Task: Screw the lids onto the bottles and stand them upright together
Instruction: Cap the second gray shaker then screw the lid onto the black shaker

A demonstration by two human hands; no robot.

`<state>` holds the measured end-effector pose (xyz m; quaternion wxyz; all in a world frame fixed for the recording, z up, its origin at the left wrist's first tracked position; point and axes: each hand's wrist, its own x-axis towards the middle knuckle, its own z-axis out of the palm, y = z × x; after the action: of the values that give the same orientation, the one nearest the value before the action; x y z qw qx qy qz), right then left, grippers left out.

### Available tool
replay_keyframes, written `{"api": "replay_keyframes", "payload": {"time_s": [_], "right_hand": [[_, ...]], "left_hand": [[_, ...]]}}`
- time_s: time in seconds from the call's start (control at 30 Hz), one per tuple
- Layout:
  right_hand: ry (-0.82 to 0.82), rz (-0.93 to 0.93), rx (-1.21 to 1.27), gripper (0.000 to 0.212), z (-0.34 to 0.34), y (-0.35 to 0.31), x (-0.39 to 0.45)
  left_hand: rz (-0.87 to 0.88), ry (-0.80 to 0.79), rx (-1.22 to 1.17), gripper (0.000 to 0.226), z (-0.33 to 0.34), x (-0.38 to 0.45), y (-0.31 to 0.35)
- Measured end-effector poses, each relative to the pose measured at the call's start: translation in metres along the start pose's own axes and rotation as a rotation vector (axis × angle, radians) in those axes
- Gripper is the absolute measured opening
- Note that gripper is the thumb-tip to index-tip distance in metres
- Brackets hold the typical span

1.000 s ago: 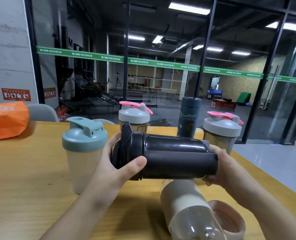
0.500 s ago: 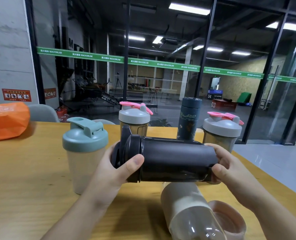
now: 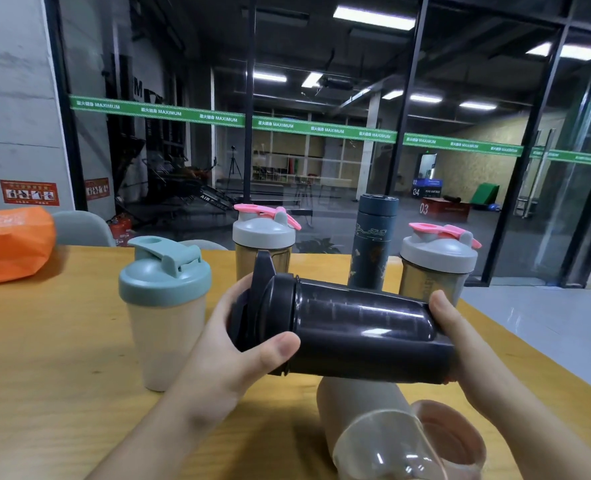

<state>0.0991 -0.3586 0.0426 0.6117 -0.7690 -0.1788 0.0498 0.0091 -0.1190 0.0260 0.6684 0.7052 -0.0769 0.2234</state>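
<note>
Black plastic is what both hands hold now: the black bottle (image 3: 363,336) lies on its side in the air above the wooden table (image 3: 44,358), and its black lid (image 3: 269,306) points to the left. The left hand (image 3: 238,344) has its fingers and thumb curled round the lid, and the right hand (image 3: 460,344) grips the base of the bottle. I think the lid is being turned tight. If the thread sits crooked, the lid may jam or stay loose. Just below lies a beige bottle (image 3: 366,420) without lid, beside a pink lid (image 3: 456,441); lowering the black one carelessly could knock it so that it rolls. The green-lidded bottle (image 3: 165,306) stands near the left hand.
</note>
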Motion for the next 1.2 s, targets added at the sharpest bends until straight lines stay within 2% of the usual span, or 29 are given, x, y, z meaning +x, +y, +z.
{"api": "replay_keyframes", "payload": {"time_s": [0.1,0.2,0.23,0.33,0.37,0.43,0.5,0.63,0.93,1.1,1.2], "right_hand": [[-0.013,0.024,0.02,0.06,-0.003,0.001,-0.006],[-0.092,-0.016,0.091,0.093,-0.006,0.011,-0.003],[-0.112,-0.08,0.068,0.099,-0.007,0.016,-0.01],[-0.117,-0.146,0.039,0.068,-0.004,0.015,-0.014],[-0.232,-0.191,-0.016,0.074,0.0,0.016,-0.01],[-0.16,-0.253,-0.078,0.091,0.001,0.004,-0.002],[-0.128,-0.267,-0.112,0.089,0.002,0.001,0.005],[-0.153,-0.353,-0.058,0.102,0.0,0.002,0.005],[-0.082,-0.418,-0.072,0.088,-0.002,0.003,0.006],[-0.082,-0.424,-0.031,0.077,-0.002,0.004,0.005],[-0.054,-0.441,-0.026,0.078,-0.002,0.003,0.004]], "left_hand": [[0.025,-0.013,-0.03,0.098,0.0,0.0,0.001],[0.024,0.015,-0.026,0.105,0.001,0.0,0.001],[0.02,0.043,-0.03,0.105,0.001,0.001,0.0],[-0.008,0.117,-0.069,0.09,0.0,0.004,-0.001],[-0.018,0.126,-0.079,0.085,0.001,0.004,0.0],[-0.029,0.132,-0.116,0.077,0.0,0.005,0.001],[-0.043,0.135,-0.145,0.072,0.0,0.005,0.003],[-0.082,0.151,-0.127,0.071,0.0,0.006,0.002],[-0.164,0.135,-0.076,0.069,0.0,0.004,0.001],[-0.152,0.112,-0.063,0.074,-0.001,0.005,0.001],[-0.117,0.104,-0.047,0.077,0.0,0.004,0.002]]}}
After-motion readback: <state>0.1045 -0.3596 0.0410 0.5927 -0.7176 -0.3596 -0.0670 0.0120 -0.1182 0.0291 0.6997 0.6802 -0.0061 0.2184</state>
